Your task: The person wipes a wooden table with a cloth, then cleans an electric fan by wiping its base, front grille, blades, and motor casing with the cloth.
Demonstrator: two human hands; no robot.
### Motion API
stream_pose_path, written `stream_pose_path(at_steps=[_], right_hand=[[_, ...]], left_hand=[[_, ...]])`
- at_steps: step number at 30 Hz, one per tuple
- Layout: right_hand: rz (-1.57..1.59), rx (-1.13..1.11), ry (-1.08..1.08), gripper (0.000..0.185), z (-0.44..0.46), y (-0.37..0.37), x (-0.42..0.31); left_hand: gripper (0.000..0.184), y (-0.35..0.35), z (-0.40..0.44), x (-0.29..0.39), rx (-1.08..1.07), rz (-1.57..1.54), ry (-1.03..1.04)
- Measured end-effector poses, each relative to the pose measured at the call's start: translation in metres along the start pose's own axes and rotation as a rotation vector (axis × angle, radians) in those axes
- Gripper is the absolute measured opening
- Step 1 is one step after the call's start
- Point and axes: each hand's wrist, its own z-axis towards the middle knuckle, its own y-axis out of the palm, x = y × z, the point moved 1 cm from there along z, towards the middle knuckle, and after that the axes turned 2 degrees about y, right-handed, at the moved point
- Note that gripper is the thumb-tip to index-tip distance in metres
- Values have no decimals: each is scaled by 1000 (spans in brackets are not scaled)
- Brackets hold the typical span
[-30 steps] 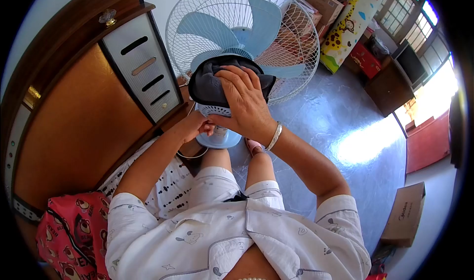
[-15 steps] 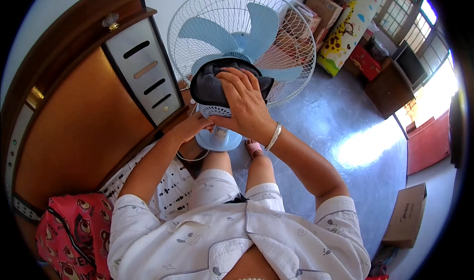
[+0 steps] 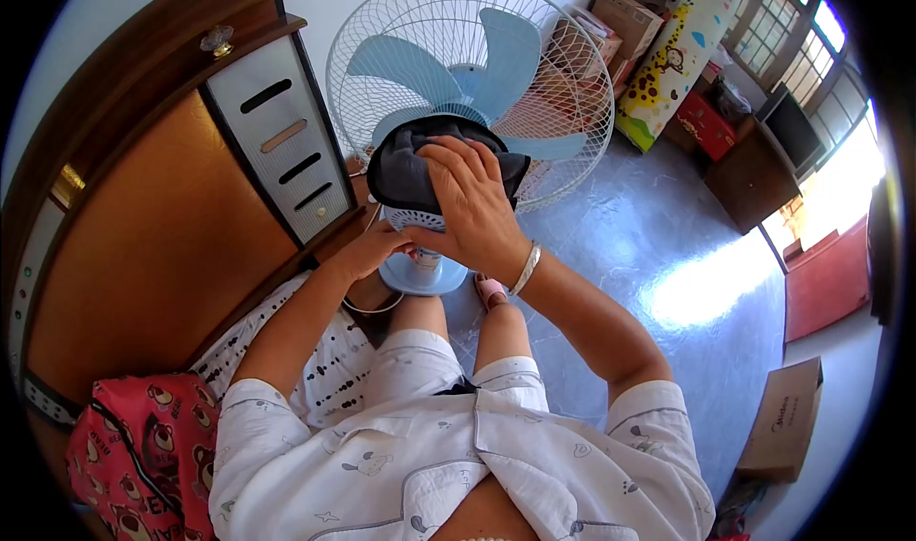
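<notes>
A light-blue electric fan [image 3: 434,218] with a white wire cage and blue blades stands upright before me, its motor side toward me. Dark grey cloth with black edging [image 3: 405,174] lies bunched over the back of the motor housing; whether it is a cap or a cover I cannot tell. My right hand [image 3: 474,197], a bracelet on its wrist, presses curved fingers over this cloth, with the thumb lower down by the housing. Below it my left hand [image 3: 377,247] is closed at the lower housing near the neck, its fingertips partly hidden. The round blue base [image 3: 420,279] shows beneath.
A wooden headboard [image 3: 143,226] rises at left, with a red patterned bag [image 3: 143,446] below it. Cartons [image 3: 625,21], a giraffe-print panel [image 3: 668,64] and a brown cabinet [image 3: 754,178] stand far right. Another carton [image 3: 782,422] leans near the right wall.
The view has shifted very slightly. Both hands stay at the fan, and the left fingers have moved slightly at the lower housing.
</notes>
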Motion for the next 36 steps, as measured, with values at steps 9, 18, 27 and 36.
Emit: stream_pose_path(at_steps=[9, 18, 27, 36], right_hand=[[22, -20, 6, 82, 0, -4, -3], [13, -7, 55, 84, 4, -3, 6], [215, 125, 207, 64, 4, -5, 20], [466, 382, 445, 33, -39, 40, 5]], left_hand=[[33, 4, -4, 2, 20, 105, 120], [54, 16, 6, 1, 30, 351, 320], [47, 27, 17, -28, 279, 364, 433], [53, 16, 31, -42, 282, 316, 510]])
